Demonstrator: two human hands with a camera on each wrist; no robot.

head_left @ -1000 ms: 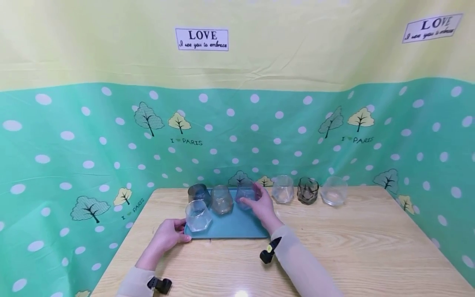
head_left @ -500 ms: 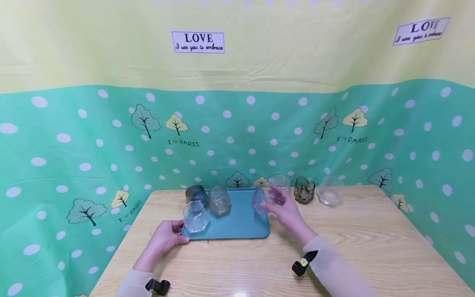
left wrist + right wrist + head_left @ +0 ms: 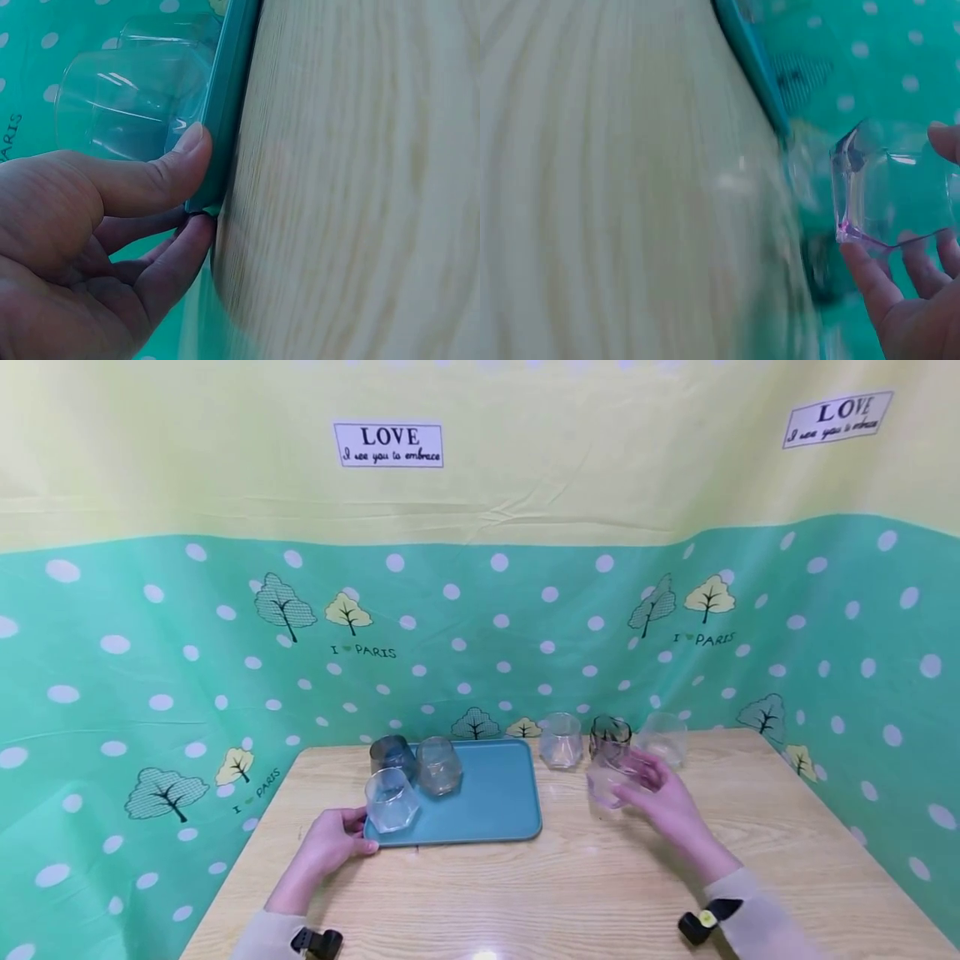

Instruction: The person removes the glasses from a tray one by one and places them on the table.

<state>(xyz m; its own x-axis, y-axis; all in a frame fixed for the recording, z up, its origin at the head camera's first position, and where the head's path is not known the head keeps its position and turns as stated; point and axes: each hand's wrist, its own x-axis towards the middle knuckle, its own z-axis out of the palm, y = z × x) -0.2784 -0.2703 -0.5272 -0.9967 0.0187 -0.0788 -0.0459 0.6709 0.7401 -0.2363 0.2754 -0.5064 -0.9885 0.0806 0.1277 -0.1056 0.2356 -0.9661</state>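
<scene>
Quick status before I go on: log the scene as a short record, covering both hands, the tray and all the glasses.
Left hand: left hand grips the near left corner of the tray
Right hand: right hand holds the pinkish glass, right of the tray
On tray: blue-grey glass, brownish glass, front clear glass
Back row, right of tray: left clear glass, dark glass, right clear glass
Partly hidden: dark glass, behind the pinkish glass; right clear glass, behind the right hand
Glass count: seven
</scene>
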